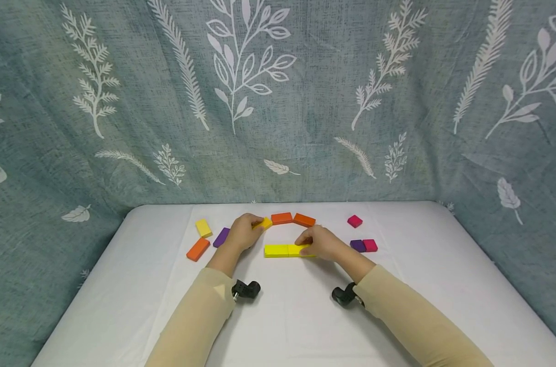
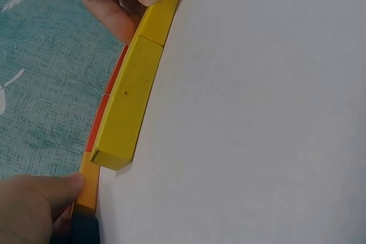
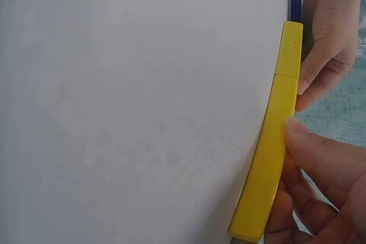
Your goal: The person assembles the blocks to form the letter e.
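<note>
Blocks (image 1: 282, 218) lie on the white counter (image 1: 296, 316). My left grip (image 1: 244, 232) pinches an amber block (image 1: 265, 223) just beside an orange block (image 1: 282, 219) in a curved line. Nearer me, my right grip (image 1: 322, 242) pinches the right-hand yellow block (image 3: 266, 158), which lies end to end with another yellow block (image 1: 276, 251). A purple block (image 1: 220, 238) shows just left of my left grip.

A white-covered table (image 1: 296, 316) bears yellow blocks (image 1: 276, 251), orange blocks (image 1: 282, 218), purple blocks (image 1: 358, 246) and pinkish-red blocks (image 1: 370, 245)
</note>
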Demonstrator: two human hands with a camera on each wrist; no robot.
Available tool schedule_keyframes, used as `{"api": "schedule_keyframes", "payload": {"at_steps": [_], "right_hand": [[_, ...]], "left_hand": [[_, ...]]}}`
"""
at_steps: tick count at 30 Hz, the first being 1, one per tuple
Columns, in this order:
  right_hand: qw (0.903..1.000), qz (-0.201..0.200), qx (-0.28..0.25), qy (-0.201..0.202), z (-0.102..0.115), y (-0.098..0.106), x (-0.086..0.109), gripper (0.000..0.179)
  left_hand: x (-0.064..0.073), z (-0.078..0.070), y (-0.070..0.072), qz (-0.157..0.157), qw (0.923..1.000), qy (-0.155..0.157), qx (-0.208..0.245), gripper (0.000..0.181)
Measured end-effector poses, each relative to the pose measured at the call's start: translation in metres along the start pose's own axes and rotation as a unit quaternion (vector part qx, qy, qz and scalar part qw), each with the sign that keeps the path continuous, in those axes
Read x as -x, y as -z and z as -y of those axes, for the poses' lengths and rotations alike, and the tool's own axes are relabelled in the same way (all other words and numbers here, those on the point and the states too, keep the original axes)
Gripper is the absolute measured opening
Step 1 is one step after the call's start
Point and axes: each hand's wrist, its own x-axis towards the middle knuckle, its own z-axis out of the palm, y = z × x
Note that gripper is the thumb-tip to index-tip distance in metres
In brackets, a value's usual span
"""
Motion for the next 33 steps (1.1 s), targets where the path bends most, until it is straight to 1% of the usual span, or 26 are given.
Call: {"api": "schedule_keyframes", "payload": {"at_steps": [8, 15, 22, 29, 33], "right_hand": [[1.0, -0.003, 0.002, 0.0, 0.0005, -0.0004, 0.0004, 0.024], [1.0, -0.006, 0.006, -0.001, 0.0015, -0.0009, 0.0012, 0.024], [1.0, -0.005, 0.007, 0.001, 0.002, -0.0006, 0.0018, 0.025], [1.0, -0.003, 0.008, 0.002, 0.0026, 0.0001, 0.0018, 0.025], [1.0, -0.003, 0.008, 0.003, 0.003, 0.0007, 0.0018, 0.025]], "left_hand": [[0.0, 0.0009, -0.0008, -0.001, 1.0, 0.007, 0.007, 0.031], [-0.0001, 0.0004, -0.0002, 0.005, 0.9998, 0.015, 0.013, 0.031], [0.0011, -0.0006, 0.0007, 0.002, 0.9998, 0.011, 0.014, 0.031], [-0.0004, 0.0006, -0.0004, 0.004, 0.9996, 0.017, 0.021, 0.031], [-0.0018, 0.0017, -0.0009, 0.002, 0.9997, 0.011, 0.02, 0.032]]}}
